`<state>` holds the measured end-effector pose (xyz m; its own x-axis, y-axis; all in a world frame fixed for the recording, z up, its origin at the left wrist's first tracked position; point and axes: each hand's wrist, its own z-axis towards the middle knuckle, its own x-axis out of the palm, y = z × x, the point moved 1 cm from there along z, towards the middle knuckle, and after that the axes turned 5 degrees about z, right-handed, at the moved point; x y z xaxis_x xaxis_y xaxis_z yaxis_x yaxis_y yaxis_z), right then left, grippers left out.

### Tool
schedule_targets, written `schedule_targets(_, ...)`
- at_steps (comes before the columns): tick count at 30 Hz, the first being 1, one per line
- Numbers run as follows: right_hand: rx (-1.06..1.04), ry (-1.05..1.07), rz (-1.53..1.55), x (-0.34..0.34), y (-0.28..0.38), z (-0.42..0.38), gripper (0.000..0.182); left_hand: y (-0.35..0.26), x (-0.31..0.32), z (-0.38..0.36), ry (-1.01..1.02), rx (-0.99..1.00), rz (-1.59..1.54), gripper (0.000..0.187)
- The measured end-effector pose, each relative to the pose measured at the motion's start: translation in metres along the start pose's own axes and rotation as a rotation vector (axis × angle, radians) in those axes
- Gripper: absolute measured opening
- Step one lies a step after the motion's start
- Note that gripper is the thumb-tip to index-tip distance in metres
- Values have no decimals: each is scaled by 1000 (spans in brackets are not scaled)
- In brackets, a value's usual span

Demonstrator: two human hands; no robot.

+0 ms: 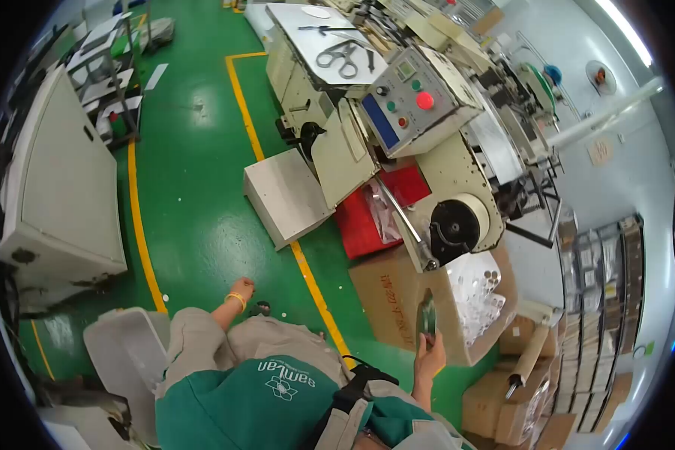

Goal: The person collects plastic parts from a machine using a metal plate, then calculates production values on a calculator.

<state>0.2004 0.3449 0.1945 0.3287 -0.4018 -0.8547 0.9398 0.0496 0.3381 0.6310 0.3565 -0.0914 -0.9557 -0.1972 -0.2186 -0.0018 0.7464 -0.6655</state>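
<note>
A green roll of tape or similar ring [427,316] is in my right hand [430,358], its fingers closed on the lower edge. The roll stands on edge in front of a cardboard box [382,300] that holds clear and white plastic scraps [476,296]. My left hand [243,287] hangs over the green floor at the lower middle, a yellow band at its wrist. Its fingers look curled, too small to show whether they hold anything.
A machine with a control box [412,101] stands ahead, with scissors [338,58] on its white top. A metal box [289,196] and red bin [360,225] sit beside it. A grey cabinet [67,172] is left, shelves [600,322] right, a grey tub [127,352] lower left.
</note>
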Motion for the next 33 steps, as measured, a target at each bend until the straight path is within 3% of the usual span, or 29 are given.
schedule_targets(1,-11,10,-6,4,3,-4,30,-11,-1,3,61,2,35,28)
schedule_targets(3,30,13,22,6,10,-13,29,-51,17,-22,403,108,-26,33)
schedule_targets(6,138,-31,72,-2,24,-23,27,-176,34,-127,1087,309,252,51)
schedule_targets(8,184,-27,43,-8,20,-27,27,-211,61,-165,1524,384,276,53)
schedule_targets(11,221,-85,-7,-27,7,-31,29,-241,99,-220,1816,493,547,52)
schedule_targets(14,298,-184,-40,-50,-10,-27,30,-255,149,-252,1933,863,976,50)
schedule_targets(17,384,-303,-49,-71,-40,-35,33,-226,209,-270,2167,732,811,49)
schedule_targets(20,582,-414,63,-94,-77,-21,37,-222,260,-297,2301,479,994,48)
schedule_targets(21,588,-497,111,-98,-97,-16,38,-211,278,-293,2299,472,930,47)
schedule_targets(23,608,-585,197,-118,-121,8,41,-211,314,-282,2160,259,927,47)
schedule_targets(25,653,-719,388,-129,-160,35,39,-225,365,-259,1950,370,757,46)
schedule_targets(26,567,-781,402,-134,-181,53,37,-238,391,-246,1807,340,580,49)
schedule_targets(28,553,-839,548,-137,-233,94,36,-267,456,-214,1419,89,214,40)
schedule_targets(29,557,-862,625,-135,-256,113,36,-277,489,-190,1313,85,-63,34)
schedule_targets(30,490,-877,610,-132,-276,136,35,-291,514,-172,1095,106,-168,27)
schedule_targets(32,569,-707,667,-124,-309,176,40,-301,565,-109,815,5,-307,33)
schedule_targets(33,617,-633,525,-109,-333,191,52,-307,578,-87,756,15,-295,35)
